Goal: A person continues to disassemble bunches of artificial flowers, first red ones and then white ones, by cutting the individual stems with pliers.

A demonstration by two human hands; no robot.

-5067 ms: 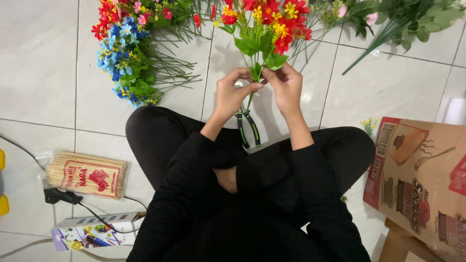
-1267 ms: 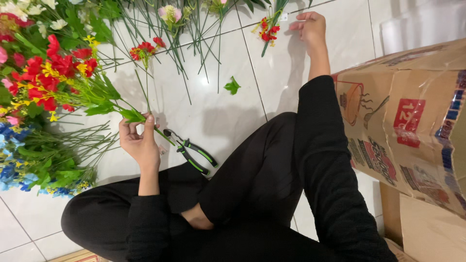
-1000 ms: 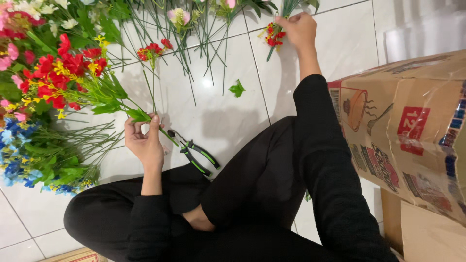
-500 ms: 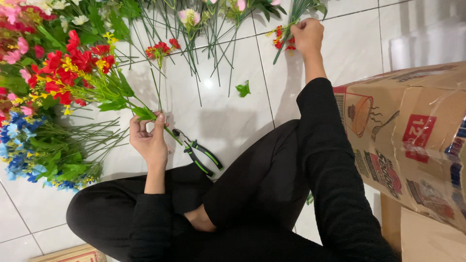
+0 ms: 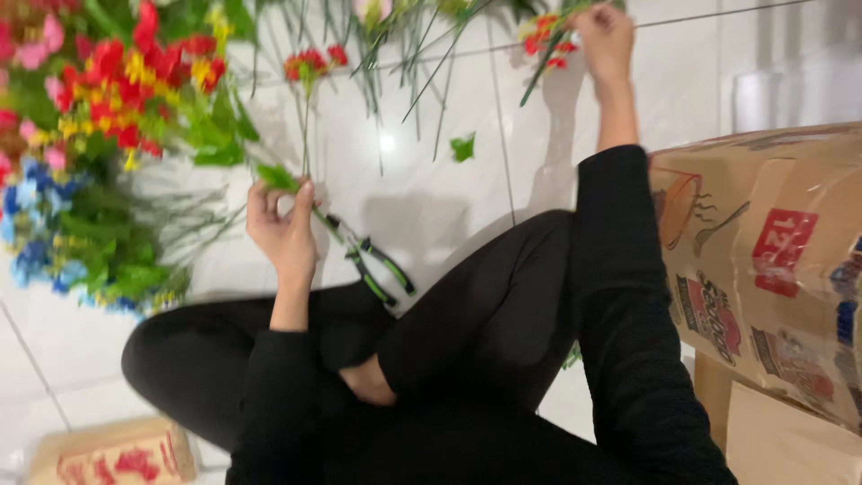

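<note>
A: What is the biggest thing here?

B: The white tile floor [image 5: 431, 207]. A person in black clothes sits on it with legs crossed. On the right stands a big brown cardboard box [image 5: 772, 269].

A: And the flowers?

B: A big bunch of red and yellow flowers [image 5: 135, 81] lies far on the left. A blue bunch [image 5: 45, 233] lies nearer, also on the left. More green stems [image 5: 413, 54] lie far, in the middle.

A: What does the left hand do?

B: The left hand [image 5: 283, 229] is curled shut around the stem of the red and yellow bunch, down by a green leaf.

A: And the right one?

B: The right hand [image 5: 606, 36] reaches far away. Its fingers are closed on a small red flower sprig [image 5: 548, 45], far on the floor.

A: Anything small?

B: Green and black pliers [image 5: 373, 265] lie on the floor just right of the left hand. One loose green leaf [image 5: 462, 146] lies farther off.
</note>
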